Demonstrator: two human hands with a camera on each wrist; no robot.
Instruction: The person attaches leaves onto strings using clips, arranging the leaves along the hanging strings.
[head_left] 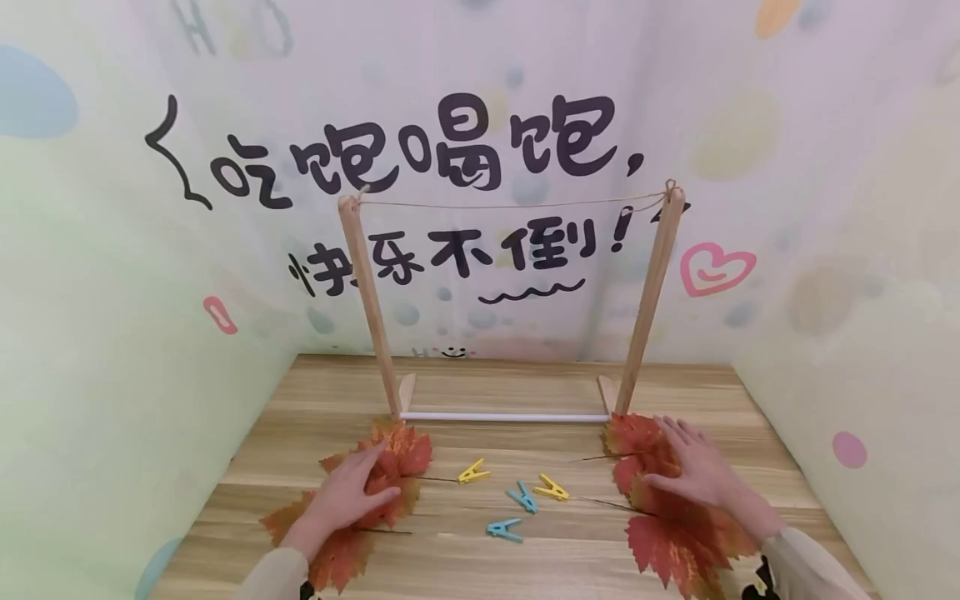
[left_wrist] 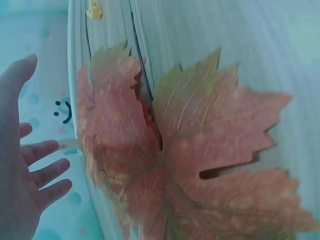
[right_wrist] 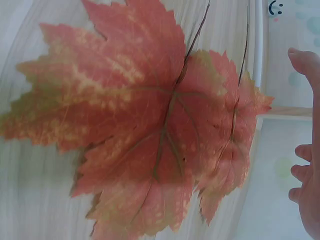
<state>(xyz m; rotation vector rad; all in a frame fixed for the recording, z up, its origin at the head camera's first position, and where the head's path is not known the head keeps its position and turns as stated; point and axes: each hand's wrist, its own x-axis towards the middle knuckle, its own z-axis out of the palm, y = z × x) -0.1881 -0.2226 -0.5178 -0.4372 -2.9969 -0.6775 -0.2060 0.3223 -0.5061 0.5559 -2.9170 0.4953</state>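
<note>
The left hand [head_left: 348, 496], fingers spread, is above jagged red-orange leaves [head_left: 411, 457] inside the striped wooden table's [head_left: 300, 454] left edge. The right hand [head_left: 697, 475], also spread, is above matching red-orange leaves [head_left: 667, 550]. Yellow and blue clips [head_left: 495, 528] (small, V-shaped) sit in the wide gap between.

- Pale back wall [head_left: 420, 58]: black Chinese lettering [head_left: 468, 143], pink heart outline [head_left: 717, 269]
- Left wall [head_left: 127, 350]: large blue spot [head_left: 33, 92]
- Right wall [head_left: 870, 333]: small purple spot [head_left: 850, 449]
- Wood-grain desk [head_left: 510, 385] between the walls
- Soft, even light
</note>
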